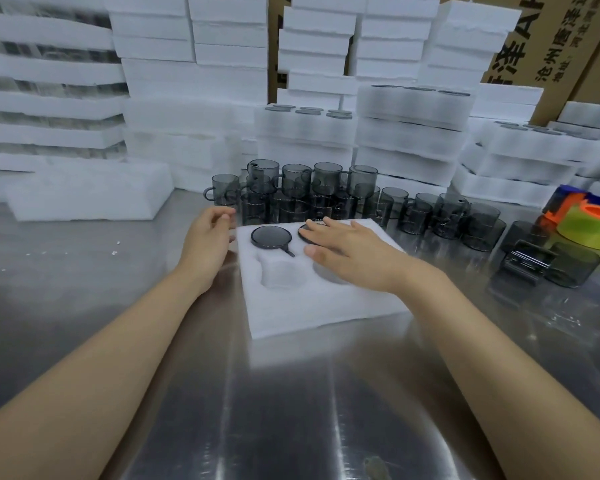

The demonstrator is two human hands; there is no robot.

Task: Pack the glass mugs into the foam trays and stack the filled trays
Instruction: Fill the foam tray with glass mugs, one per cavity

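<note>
A: Looking at the foam tray (326, 306) first. Lying flat on the steel desk (291, 410), around the middle, straight ahead.

B: Holding any glass?

A: Seating two smoky mugs in the far row. Seeing the left mug (271, 236) rim-up, handle pointing toward the near side. Seeing the second mug (302, 233) just beside it, half covered. Also showing an empty pocket (281, 271) in the near row.

B: Covered by what?

A: By the right hand (347, 251), spreading flat with fingers straight over that rim, thumb resting on the foam, gripping nothing.

B: And the other?

A: Finding the left hand (208, 237) against the tray's left edge, fingers loosely curled, holding nothing.

B: Moving outward, then.

A: Finding loose mugs (309, 188) crowding just behind the tray, standing two high in places and spreading off to the right. Behind those, seeing foam stacks (409, 133) rising in columns, some showing dark rims on top. Noting a lone foam block (90, 195) lying far left, and a yellow-green tape roll (589, 233) with an orange core at the right edge.

B: Reading anything?

A: Making out black Chinese print on the cardboard boxes (548, 39) at the far right, "沧州" among the characters, plus a big Latin "A". Failing to read the rest. Spotting small white lettering on one mug behind the tray, too tiny to read.
</note>
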